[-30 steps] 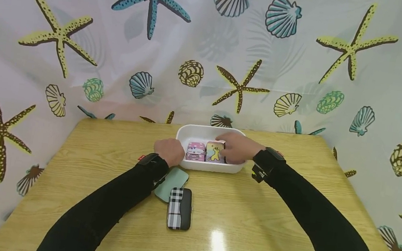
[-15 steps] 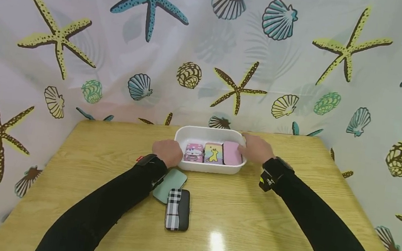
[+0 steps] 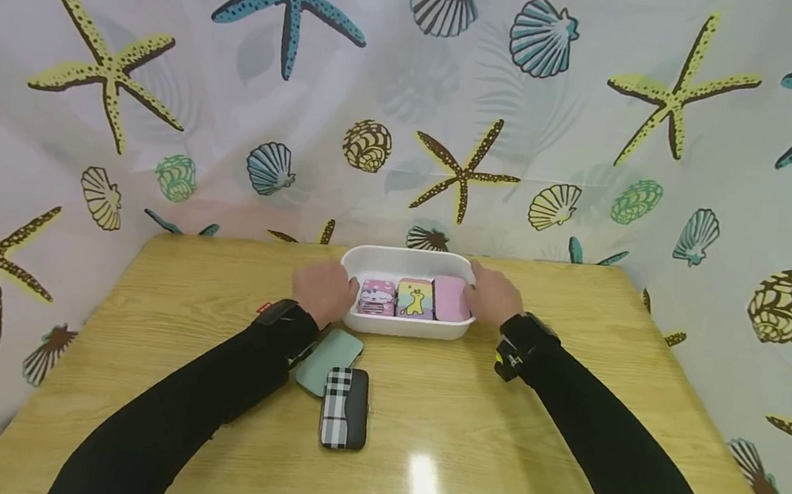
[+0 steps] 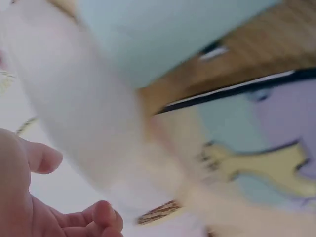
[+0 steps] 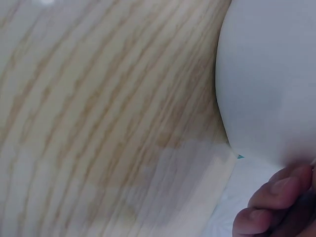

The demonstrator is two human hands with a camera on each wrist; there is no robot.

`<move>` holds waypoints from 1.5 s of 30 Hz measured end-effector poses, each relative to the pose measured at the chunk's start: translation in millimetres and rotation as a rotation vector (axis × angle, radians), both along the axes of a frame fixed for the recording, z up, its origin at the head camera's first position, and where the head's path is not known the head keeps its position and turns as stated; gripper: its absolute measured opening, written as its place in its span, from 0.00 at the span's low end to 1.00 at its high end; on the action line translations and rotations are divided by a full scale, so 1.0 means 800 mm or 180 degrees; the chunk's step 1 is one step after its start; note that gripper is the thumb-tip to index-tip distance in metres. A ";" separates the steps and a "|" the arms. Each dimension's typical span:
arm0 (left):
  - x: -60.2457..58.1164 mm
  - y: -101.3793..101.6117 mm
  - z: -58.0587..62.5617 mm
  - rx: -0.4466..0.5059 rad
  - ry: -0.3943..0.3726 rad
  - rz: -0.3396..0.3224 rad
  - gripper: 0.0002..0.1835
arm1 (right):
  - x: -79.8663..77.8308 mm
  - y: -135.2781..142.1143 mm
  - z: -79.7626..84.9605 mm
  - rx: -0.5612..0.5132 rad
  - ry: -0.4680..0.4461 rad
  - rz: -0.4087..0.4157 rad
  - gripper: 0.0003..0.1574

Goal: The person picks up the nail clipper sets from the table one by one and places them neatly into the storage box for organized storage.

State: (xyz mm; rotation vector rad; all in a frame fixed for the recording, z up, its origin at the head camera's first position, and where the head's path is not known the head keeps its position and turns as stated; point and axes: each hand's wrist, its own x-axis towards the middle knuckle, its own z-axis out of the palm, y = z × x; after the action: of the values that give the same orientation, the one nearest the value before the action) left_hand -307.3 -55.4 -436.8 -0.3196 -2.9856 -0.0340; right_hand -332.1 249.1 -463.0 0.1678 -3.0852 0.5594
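"Why's the right grip [image 3: 495,295] clamped on the tub's [image 3: 404,328] end?"

"Probably steadying it; cases [image 3: 416,299] sit abreast inside, perhaps to fit. The left grip [image 3: 322,291], thumb and fingers apart, is beside the opposite end."

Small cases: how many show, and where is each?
5: white tray holds patterned pink case left, giraffe case middle, plain pink case right; mint case and plaid case lie in front. Others may be hidden.
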 end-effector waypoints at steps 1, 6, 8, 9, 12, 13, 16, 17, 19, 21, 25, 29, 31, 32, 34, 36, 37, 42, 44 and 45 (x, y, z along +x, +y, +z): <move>0.005 0.001 0.007 0.0019 0.0112 -0.0057 0.24 | 0.000 0.000 0.001 0.0010 0.0011 -0.0008 0.34; 0.050 0.010 0.038 -0.0018 0.0206 -0.0737 0.19 | -0.002 0.001 0.000 -0.0002 0.0030 -0.0045 0.30; 0.076 0.012 0.040 -0.0037 0.0052 -0.1066 0.21 | -0.003 0.002 -0.002 -0.0023 0.0012 -0.0059 0.30; 0.090 0.013 0.040 -0.0053 -0.0051 -0.1193 0.23 | -0.003 0.002 -0.002 -0.0035 0.0003 -0.0068 0.30; 0.126 0.011 0.033 -0.0069 -0.0400 -0.1465 0.33 | -0.003 -0.001 -0.003 -0.0067 -0.0020 -0.0094 0.29; 0.135 0.010 0.031 -0.0089 -0.0522 -0.1504 0.37 | -0.003 -0.001 -0.003 -0.0075 -0.0020 -0.0100 0.30; 0.156 0.005 0.025 -0.0216 -0.0918 -0.1569 0.48 | -0.001 -0.004 -0.004 -0.0117 0.0007 -0.0117 0.29; 0.160 0.003 0.022 -0.0289 -0.1007 -0.1601 0.51 | -0.001 -0.004 -0.004 -0.0129 0.0018 -0.0116 0.29; 0.167 0.000 0.017 -0.0470 -0.1110 -0.1655 0.56 | 0.000 -0.005 -0.003 -0.0140 0.0032 -0.0122 0.29; 0.171 -0.002 0.010 -0.0669 -0.1066 -0.1753 0.56 | 0.002 -0.006 -0.001 -0.0153 0.0029 -0.0134 0.29; 0.176 -0.004 -0.003 -0.0774 -0.0925 -0.1879 0.47 | 0.004 -0.006 0.001 -0.0152 0.0024 -0.0149 0.29; 0.178 -0.005 -0.008 -0.0634 -0.0963 -0.1884 0.41 | 0.004 -0.007 0.001 -0.0159 0.0018 -0.0139 0.30; 0.177 -0.007 -0.009 -0.0574 -0.0937 -0.1904 0.41 | 0.005 -0.007 0.001 -0.0174 0.0022 -0.0135 0.30; 0.176 -0.008 -0.010 -0.0554 -0.0903 -0.1919 0.41 | 0.005 -0.006 0.000 -0.0184 0.0022 -0.0136 0.30; 0.173 -0.011 -0.010 -0.0503 -0.0859 -0.1928 0.41 | 0.005 -0.005 -0.001 -0.0205 0.0011 -0.0137 0.31; 0.168 -0.013 -0.009 -0.0429 -0.0845 -0.1909 0.42 | 0.004 -0.004 -0.003 -0.0213 -0.0005 -0.0136 0.31; 0.166 -0.014 -0.007 -0.0370 -0.0836 -0.1889 0.43 | 0.004 -0.003 -0.004 -0.0219 -0.0013 -0.0134 0.31; 0.151 -0.014 0.013 -0.0044 -0.0609 -0.1842 0.45 | 0.001 -0.002 -0.007 -0.0250 -0.0017 -0.0130 0.31; 0.143 -0.013 0.024 0.0067 -0.0465 -0.1836 0.45 | 0.000 -0.002 -0.007 -0.0250 -0.0017 -0.0130 0.31; 0.139 -0.013 0.029 0.0122 -0.0411 -0.1828 0.45 | 0.000 -0.002 -0.007 -0.0260 -0.0023 -0.0128 0.31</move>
State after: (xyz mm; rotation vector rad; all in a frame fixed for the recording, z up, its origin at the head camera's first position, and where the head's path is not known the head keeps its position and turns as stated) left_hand -196.4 -65.7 -413.7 -1.1928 -2.8966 -0.1756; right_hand -332.3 247.5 -468.9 0.1032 -3.0580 0.6843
